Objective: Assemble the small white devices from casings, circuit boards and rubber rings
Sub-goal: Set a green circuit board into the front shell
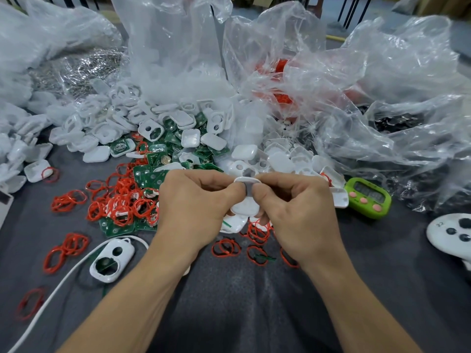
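Both hands pinch white casing (red rings left).

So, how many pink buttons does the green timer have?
3. They sit in a row below the display of the timer: one button at the left, one in the middle, one at the right. None looks hidden.

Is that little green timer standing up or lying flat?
Lying flat: the green timer rests on the grey cloth, its screen and pink buttons facing up.
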`<state>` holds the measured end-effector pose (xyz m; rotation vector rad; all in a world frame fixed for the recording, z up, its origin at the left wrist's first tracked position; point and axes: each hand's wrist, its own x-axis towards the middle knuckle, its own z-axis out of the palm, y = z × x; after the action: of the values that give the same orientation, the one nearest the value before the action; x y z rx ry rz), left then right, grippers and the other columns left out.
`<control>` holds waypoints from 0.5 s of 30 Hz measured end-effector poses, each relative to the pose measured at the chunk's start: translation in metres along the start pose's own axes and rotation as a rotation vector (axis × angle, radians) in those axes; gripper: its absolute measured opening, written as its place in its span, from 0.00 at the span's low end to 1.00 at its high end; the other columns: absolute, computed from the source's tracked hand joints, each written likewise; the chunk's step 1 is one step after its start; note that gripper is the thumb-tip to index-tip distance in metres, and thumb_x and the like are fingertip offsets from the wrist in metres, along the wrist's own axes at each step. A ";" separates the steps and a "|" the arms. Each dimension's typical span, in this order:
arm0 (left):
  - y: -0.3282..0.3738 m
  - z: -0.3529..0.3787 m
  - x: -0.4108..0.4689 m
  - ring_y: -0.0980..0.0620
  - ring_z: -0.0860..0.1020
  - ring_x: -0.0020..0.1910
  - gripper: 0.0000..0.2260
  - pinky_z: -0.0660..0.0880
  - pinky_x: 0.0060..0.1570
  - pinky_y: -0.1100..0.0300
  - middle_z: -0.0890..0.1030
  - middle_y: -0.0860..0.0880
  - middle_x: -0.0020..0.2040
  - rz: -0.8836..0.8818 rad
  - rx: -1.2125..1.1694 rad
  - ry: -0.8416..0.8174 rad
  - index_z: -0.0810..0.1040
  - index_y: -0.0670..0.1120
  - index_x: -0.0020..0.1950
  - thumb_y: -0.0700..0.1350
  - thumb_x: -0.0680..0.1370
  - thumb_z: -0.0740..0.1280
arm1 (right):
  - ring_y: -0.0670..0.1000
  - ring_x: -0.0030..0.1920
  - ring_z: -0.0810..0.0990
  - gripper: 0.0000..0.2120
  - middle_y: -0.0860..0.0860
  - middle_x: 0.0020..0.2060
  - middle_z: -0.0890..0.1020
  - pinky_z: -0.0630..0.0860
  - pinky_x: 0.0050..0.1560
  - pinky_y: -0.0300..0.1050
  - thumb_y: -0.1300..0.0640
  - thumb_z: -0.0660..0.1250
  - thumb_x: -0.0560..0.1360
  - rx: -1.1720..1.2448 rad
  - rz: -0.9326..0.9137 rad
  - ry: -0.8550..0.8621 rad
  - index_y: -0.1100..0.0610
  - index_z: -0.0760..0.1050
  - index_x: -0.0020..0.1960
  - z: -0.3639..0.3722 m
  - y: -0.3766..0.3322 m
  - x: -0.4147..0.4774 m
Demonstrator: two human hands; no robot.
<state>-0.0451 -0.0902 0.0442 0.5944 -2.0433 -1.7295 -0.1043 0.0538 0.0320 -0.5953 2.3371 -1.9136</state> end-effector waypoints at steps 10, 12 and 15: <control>-0.001 0.001 0.002 0.51 0.85 0.35 0.04 0.78 0.34 0.62 0.87 0.49 0.37 -0.034 -0.024 -0.141 0.89 0.53 0.43 0.45 0.70 0.77 | 0.44 0.27 0.79 0.10 0.47 0.31 0.86 0.76 0.30 0.37 0.60 0.73 0.78 0.032 0.045 -0.006 0.47 0.87 0.43 -0.005 0.000 0.004; -0.001 0.000 0.003 0.54 0.85 0.36 0.06 0.77 0.33 0.64 0.88 0.49 0.38 -0.056 -0.055 -0.170 0.89 0.52 0.43 0.41 0.71 0.77 | 0.45 0.28 0.79 0.10 0.48 0.31 0.85 0.76 0.31 0.38 0.60 0.73 0.78 0.052 0.054 -0.012 0.47 0.87 0.43 -0.006 0.000 0.005; 0.000 -0.002 0.003 0.56 0.81 0.33 0.09 0.76 0.32 0.66 0.87 0.47 0.37 -0.095 -0.116 -0.173 0.89 0.49 0.42 0.35 0.72 0.76 | 0.46 0.28 0.79 0.08 0.48 0.31 0.85 0.77 0.32 0.40 0.58 0.73 0.77 0.064 0.051 -0.046 0.46 0.87 0.44 -0.005 0.000 0.004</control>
<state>-0.0468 -0.0930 0.0448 0.5298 -2.0398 -2.0026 -0.1095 0.0569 0.0339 -0.5627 2.2318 -1.9239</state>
